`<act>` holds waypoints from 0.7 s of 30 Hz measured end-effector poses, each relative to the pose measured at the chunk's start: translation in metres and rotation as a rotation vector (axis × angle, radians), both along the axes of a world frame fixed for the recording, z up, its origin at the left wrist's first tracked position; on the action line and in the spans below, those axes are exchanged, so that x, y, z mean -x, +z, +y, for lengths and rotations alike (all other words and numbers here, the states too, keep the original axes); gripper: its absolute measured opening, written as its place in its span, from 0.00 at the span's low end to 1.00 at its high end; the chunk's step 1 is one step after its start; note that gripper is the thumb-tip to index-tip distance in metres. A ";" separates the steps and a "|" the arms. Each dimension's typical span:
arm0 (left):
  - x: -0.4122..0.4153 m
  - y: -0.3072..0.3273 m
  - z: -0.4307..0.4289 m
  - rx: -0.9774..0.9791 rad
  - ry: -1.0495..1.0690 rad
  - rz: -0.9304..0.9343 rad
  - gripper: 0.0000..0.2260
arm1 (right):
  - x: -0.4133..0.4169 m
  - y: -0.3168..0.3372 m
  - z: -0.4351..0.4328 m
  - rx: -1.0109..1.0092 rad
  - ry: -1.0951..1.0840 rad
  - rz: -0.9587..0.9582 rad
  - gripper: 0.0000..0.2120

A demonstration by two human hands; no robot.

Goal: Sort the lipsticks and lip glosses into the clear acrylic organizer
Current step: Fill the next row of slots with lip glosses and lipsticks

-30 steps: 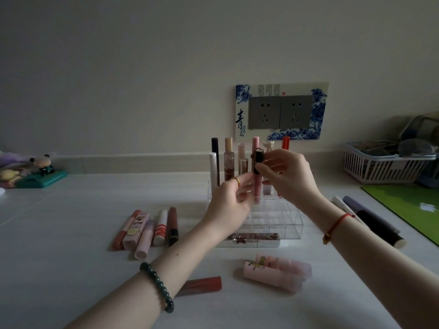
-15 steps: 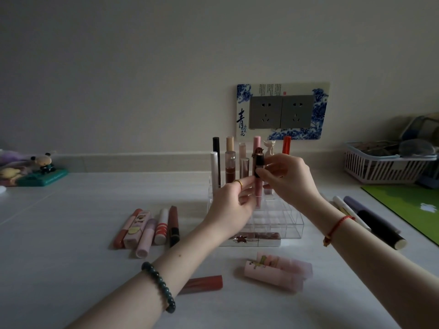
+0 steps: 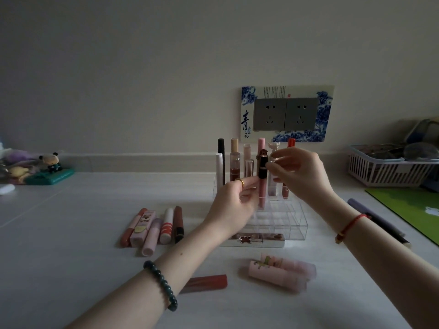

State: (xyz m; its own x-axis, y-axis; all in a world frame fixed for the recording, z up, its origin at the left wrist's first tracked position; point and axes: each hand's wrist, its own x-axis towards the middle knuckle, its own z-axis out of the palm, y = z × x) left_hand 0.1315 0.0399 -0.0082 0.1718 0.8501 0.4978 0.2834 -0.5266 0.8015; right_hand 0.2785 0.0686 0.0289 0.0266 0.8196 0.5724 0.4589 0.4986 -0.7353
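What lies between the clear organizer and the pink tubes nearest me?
Head view: one long pale case with a reddish leaf mark lies flat along the front of the acrylic organizer; then bare table to the pink tubes.

There is only one view, from a wide-angle camera on the person's head. It looks forward and a little down, across the tabletop to the far wall. It is close: the left hand and right hand sit near the centre.
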 end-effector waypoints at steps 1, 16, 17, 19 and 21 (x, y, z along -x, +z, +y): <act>0.002 0.002 0.000 -0.014 0.008 0.002 0.12 | 0.000 0.004 -0.003 -0.022 0.003 0.009 0.10; 0.122 0.016 0.012 0.080 0.305 0.355 0.13 | 0.085 -0.005 -0.046 -0.119 0.424 -0.547 0.11; 0.127 0.012 0.014 0.087 0.323 0.376 0.13 | 0.090 -0.009 -0.046 -0.125 0.449 -0.601 0.11; 0.135 0.005 0.016 0.104 0.335 0.401 0.13 | 0.099 -0.017 -0.044 -0.132 0.490 -0.682 0.10; 0.142 -0.002 0.019 0.133 0.328 0.445 0.15 | 0.105 -0.024 -0.043 -0.130 0.508 -0.749 0.11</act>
